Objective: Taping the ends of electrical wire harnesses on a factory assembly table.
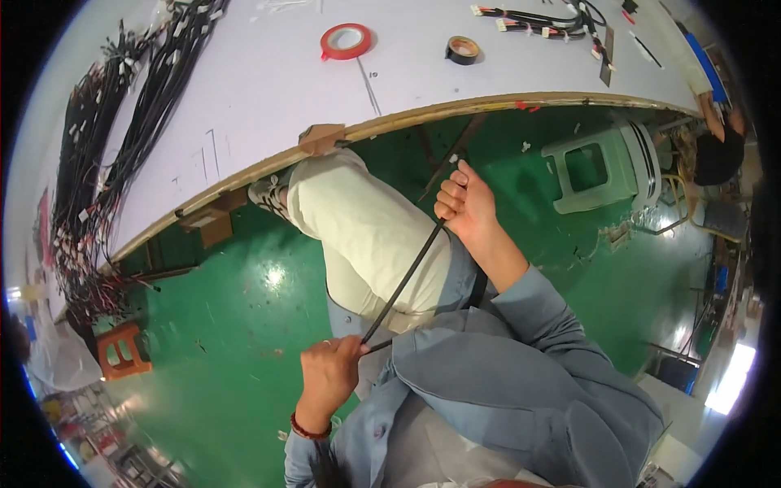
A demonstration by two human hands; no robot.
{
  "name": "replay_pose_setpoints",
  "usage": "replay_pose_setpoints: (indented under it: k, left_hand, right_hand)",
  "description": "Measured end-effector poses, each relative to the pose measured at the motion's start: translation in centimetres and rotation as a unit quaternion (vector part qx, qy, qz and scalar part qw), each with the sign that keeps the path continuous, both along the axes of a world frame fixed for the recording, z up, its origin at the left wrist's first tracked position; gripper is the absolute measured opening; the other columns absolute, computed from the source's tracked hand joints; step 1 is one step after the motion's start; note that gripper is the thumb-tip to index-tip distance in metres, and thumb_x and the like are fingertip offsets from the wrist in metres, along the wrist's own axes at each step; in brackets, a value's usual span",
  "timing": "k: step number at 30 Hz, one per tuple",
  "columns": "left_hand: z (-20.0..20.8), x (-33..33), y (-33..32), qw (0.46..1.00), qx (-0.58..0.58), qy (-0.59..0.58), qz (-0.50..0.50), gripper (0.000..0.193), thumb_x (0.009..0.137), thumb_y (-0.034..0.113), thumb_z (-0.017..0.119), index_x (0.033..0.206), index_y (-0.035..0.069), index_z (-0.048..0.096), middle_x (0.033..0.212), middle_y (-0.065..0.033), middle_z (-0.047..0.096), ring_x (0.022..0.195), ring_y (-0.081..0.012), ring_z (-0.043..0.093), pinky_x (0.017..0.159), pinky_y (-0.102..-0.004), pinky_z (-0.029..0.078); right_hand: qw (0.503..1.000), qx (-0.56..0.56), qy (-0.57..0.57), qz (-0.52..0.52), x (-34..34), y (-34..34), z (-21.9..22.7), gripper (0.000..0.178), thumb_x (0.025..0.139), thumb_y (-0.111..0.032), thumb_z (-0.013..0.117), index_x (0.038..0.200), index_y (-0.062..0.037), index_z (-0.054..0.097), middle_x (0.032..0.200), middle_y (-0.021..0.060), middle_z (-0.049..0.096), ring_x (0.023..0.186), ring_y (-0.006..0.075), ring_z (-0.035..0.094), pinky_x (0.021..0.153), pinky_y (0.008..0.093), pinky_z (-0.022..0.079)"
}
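A thin black cable (pixel 409 275) runs on a slant across my lap, fairly straight between my two hands. The lower part of it is in my left hand (pixel 329 372), closed near my waist, and a short length sticks out past the fingers toward my jacket. My right hand (pixel 467 202), higher up and beyond my knee, is closed round the upper part. A small pale piece (pixel 454 159) shows just above the right fist; whether it is a connector on the cable end, I cannot make out.
On the white table (pixel 268 89) lie a red tape roll (pixel 346 41), a black tape roll (pixel 463 50), cable harnesses (pixel 561 28) and long black cable bundles (pixel 138 122). A pale green stool (pixel 598 169) and an orange stool (pixel 124 351) stand on the green floor. Another person's arm (pixel 712 118) shows at the right.
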State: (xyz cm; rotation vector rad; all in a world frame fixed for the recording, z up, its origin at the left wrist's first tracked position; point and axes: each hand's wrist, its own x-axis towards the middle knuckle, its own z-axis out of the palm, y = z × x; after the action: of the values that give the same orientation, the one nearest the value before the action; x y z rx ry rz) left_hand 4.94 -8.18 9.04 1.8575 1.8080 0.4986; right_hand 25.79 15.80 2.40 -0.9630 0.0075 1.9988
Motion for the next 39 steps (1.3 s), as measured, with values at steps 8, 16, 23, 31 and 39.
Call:
replay_pose_setpoints:
  k: [8,16,23,31,39]
  left_hand:
    - [1.6,-1.4,-3.3,0.999,-0.022,-0.014,-0.021,0.007,0.076,0.009,0.064,0.072,0.008,0.057,0.063,-0.0086,0.059,0.055,-0.0261,0.056,0.049,-0.0369,0.041]
    - [-1.2,-7.2,-9.3,0.999,-0.008,-0.03,0.015,0.003,0.077,0.01,0.062,0.075,0.008,0.061,0.064,-0.0108,0.058,0.054,-0.0312,0.054,0.049,-0.0401,0.041]
    - [-8.3,-9.5,-7.7,0.985,-0.132,0.109,-0.012,0.023,0.084,0.02,0.06,0.101,0.006,0.06,0.09,-0.0143,0.063,0.087,-0.0339,0.058,0.08,-0.0436,0.043]
    - [-5.0,1.8,4.6,0.97,-0.104,-0.22,0.024,0.021,0.091,0.014,0.053,0.107,0.001,0.057,0.086,-0.0131,0.063,0.076,-0.0235,0.059,0.069,-0.0305,0.046]
    - [-5.2,3.3,5.1,0.929,-0.092,-0.341,0.114,0.016,0.091,0.018,0.055,0.093,0.002,0.06,0.071,-0.0099,0.057,0.062,-0.0158,0.05,0.059,-0.0279,0.042]
  right_hand:
    - [0.998,-0.005,-0.032,-0.056,3.7,4.0,-1.9,0.038,0.095,-0.034,0.042,0.061,-0.0184,0.033,0.049,-0.005,0.02,0.041,0.0104,0.018,0.04,0.0271,0.016]
    - [0.987,0.12,-0.104,-0.015,1.4,2.3,2.2,0.042,0.092,-0.032,0.048,0.057,-0.0198,0.028,0.046,-0.0054,0.022,0.037,0.0093,0.021,0.037,0.0249,0.016]
    - [0.985,0.155,0.047,0.053,-1.9,-1.2,5.5,0.042,0.091,-0.033,0.049,0.058,-0.0199,0.026,0.048,-0.0075,0.017,0.041,0.0073,0.017,0.04,0.0248,0.015]
    - [0.941,0.211,0.221,0.148,-4.2,-2.5,7.3,0.025,0.091,-0.036,0.045,0.081,-0.0134,0.049,0.059,-0.0021,0.04,0.051,0.0106,0.039,0.05,0.024,0.035]
    - [0.817,0.438,-0.091,0.365,-3.7,-11.1,2.6,0.038,0.098,-0.022,0.039,0.126,0.003,0.044,0.126,0.018,0.051,0.122,0.0242,0.045,0.102,0.0387,0.034]
